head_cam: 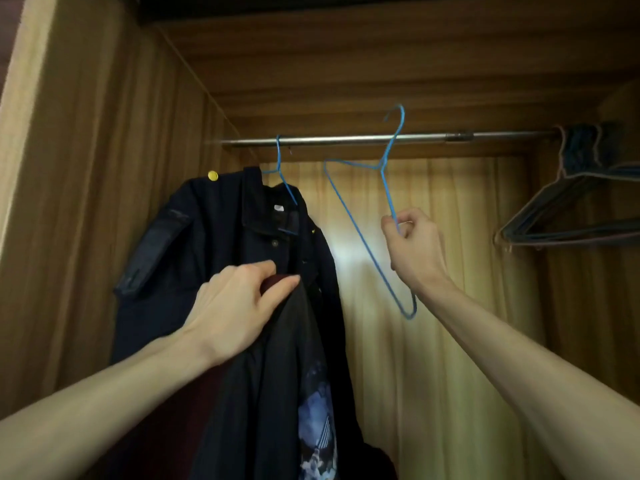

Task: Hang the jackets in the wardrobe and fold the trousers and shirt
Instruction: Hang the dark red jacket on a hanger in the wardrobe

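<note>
Your left hand (239, 303) grips the collar area of a black jacket (277, 393), fingers curled into the fabric; it has a maroon lining and a blue-white graphic print low on the panel, and hangs in front of you at the wardrobe opening. Your right hand (412, 240) pinches a blue wire hanger (363, 233), tilted, its hook crossing the metal rail (346, 139). Behind, a dark navy jacket (207, 251) with a yellow button hangs on another blue hanger (282, 174) at the rail's left. Spare hangers (568, 216) bunch far right.
</note>
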Demonstrator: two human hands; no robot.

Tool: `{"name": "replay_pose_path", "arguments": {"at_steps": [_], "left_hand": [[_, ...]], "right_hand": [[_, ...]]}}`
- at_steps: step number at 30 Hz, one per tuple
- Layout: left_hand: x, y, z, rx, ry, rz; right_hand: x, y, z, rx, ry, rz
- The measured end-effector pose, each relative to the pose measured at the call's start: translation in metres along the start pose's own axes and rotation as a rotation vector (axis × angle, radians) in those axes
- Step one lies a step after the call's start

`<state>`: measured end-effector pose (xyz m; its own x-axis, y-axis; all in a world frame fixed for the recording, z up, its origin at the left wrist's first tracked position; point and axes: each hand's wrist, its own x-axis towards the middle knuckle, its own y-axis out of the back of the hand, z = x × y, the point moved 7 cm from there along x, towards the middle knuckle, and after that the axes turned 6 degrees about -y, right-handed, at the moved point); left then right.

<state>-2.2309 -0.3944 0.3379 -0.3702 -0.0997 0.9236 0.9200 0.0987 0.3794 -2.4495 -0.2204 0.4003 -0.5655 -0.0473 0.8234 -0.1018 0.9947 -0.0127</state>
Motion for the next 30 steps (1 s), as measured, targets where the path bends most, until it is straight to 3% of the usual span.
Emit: {"name": "replay_pose_path", "arguments": {"at_steps": [3, 6, 15, 24, 30], "left_hand": [[-0.004, 0.002, 0.008, 0.009, -0.004, -0.034], [-0.013, 0.009, 0.014, -0.013, -0.008, -0.045], [-0.040, 0.054, 0.022, -0.117, -0.082, -0.105], [-0.087, 0.085, 0.025, -0.358, -0.102, -0.267], [-0.124, 0.086, 0.032, -0.419, -0.071, -0.413]], "right_hand": [[-0.031, -0.009, 0.009, 0.073, -0.180, -0.150], [-0.058, -0.009, 0.007, 0.007, -0.235, -0.235], [-0.130, 0.051, -0.005, -0.116, -0.221, -0.137], [-0.207, 0.137, -0.028, 0.443, -0.298, -0.249], [-0.287, 0.153, -0.044, 0.415, -0.460, -0.496]]}}
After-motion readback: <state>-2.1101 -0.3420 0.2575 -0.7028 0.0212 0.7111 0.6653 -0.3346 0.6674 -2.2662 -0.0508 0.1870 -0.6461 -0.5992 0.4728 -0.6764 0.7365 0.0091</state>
